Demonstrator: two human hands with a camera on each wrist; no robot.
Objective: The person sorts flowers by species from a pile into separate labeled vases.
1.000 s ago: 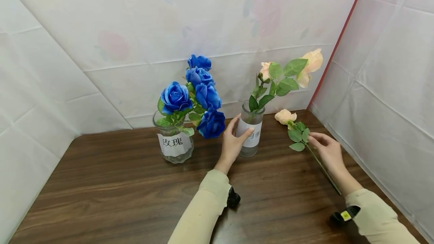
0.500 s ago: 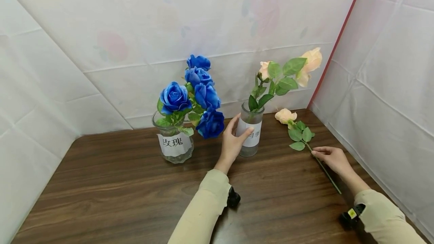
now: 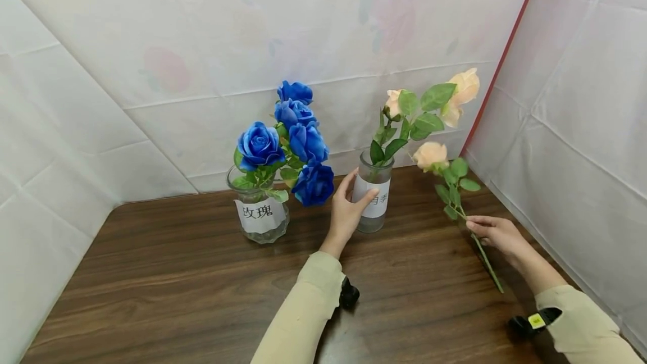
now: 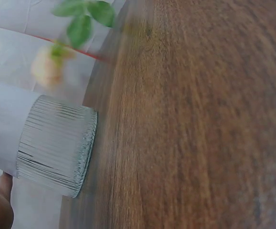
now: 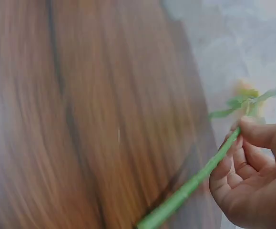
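Observation:
My left hand (image 3: pixel 349 209) grips a clear ribbed glass vase (image 3: pixel 371 226) by its side, thumb lying over the white paper label (image 3: pixel 376 191). Two peach roses (image 3: pixel 462 94) with green leaves stand in that vase and lean right. In the head view my right hand (image 3: pixel 497 235) pinches the green stem of another peach rose (image 3: pixel 431 156), its bloom raised to the right of the vase. The right wrist view shows the stem (image 5: pixel 190 186) between thumb and fingers, with its cut end pointing down toward the table. From the left wrist, the vase base (image 4: pixel 56 143) appears upright on the table.
A wider glass jar (image 3: pixel 264 235) with a white label holds several blue roses (image 3: pixel 260 145), left of my left hand. The brown wooden table (image 3: pixel 177 285) meets a pale cloth wall (image 3: pixel 202 32) behind and another cloth wall (image 3: pixel 581 100) on the right.
My right hand slid down from the leaves to the stem, then lifted the peach rose, whose bloom and leaves rose off the table. The left hand and vase stayed in place.

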